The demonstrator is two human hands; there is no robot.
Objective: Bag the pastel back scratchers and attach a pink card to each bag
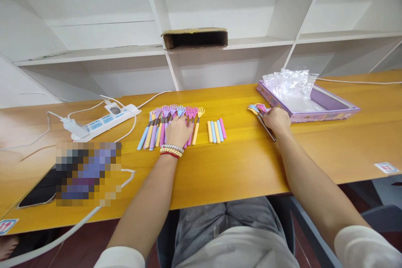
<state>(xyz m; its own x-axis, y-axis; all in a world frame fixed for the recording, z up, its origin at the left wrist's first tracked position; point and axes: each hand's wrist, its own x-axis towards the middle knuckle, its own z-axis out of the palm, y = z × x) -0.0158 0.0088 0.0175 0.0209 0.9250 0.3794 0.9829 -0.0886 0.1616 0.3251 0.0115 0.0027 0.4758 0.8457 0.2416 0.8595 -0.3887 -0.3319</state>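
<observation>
A row of small hand-shaped back scratchers (196,130) with pink, purple, blue and yellow handles lies on the table. My left hand (178,132), wearing coiled bands at the wrist, is over the middle of this row, its fingers curled down around a blue-headed back scratcher (181,110) whose handle is hidden. Further right, my right hand (278,119) is closed on a small bunch of back scratcher heads (258,107) with thin metal rods; its fingertips are hidden. Between the hands lie several loose pastel handles (216,130), side by side.
A purple box tray (326,116) holding clear plastic bags (290,83) stands beside my right hand. On the left are a white power strip (105,122) with cables and a dark phone-like device (39,188), partly blurred out. A cardboard box (195,38) sits on the shelf behind.
</observation>
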